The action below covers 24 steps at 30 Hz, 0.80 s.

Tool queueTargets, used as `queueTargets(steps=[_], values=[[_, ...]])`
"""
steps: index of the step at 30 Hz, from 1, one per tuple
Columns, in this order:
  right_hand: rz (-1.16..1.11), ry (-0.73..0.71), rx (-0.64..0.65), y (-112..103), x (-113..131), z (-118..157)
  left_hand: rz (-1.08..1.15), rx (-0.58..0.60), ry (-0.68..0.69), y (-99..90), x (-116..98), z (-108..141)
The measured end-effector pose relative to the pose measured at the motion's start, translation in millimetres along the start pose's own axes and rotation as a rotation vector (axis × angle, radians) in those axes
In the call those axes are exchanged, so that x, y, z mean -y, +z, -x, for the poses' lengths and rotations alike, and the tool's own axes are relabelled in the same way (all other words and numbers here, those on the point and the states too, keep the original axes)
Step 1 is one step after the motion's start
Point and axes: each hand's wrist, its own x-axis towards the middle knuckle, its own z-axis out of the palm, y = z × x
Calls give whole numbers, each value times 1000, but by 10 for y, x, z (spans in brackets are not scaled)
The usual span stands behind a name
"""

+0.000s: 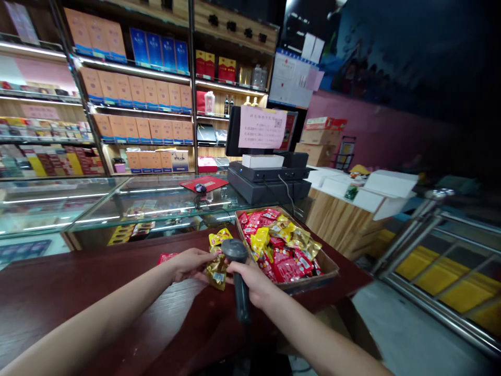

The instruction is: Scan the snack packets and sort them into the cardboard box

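My left hand (192,265) is closed on a gold snack packet (217,272) with a small white label on it. In my right hand (250,277) is a dark handheld barcode scanner (235,251), its head over the packet's right side and its handle pointing down toward me. A yellow packet (220,236) lies on the dark red counter just beyond my left fingers. Part of a red packet (167,257) shows behind my left wrist. Right of the scanner, a shallow cardboard box (327,267) holds many red, yellow and gold packets.
Behind the box stand a cash drawer (270,189) and a monitor (234,133) with a pink sheet on it. A glass display counter (129,201) runs along the back left, carrying a mouse (200,188) on a red mat. A metal railing (442,230) is at right.
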Motion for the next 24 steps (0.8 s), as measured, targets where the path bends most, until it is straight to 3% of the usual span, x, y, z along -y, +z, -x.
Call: queueTargets(steps=[7,12,17,20,24], values=[[-88,-41,-51,-342,403,49,296,163,-50,311,-435,-40],[-53,-146,-143,-698,846,230,283,228,-7,819,-817,-221],[-27,-253,-205,-1067,1102,229,233,220,19,1238,-1063,-517],[-24,-295,-234,-1215,1169,179,179,188,36,1323,-1102,-688],[-63,-305,-258,-1327,1183,123,137,166,78,1302,-1102,-771]])
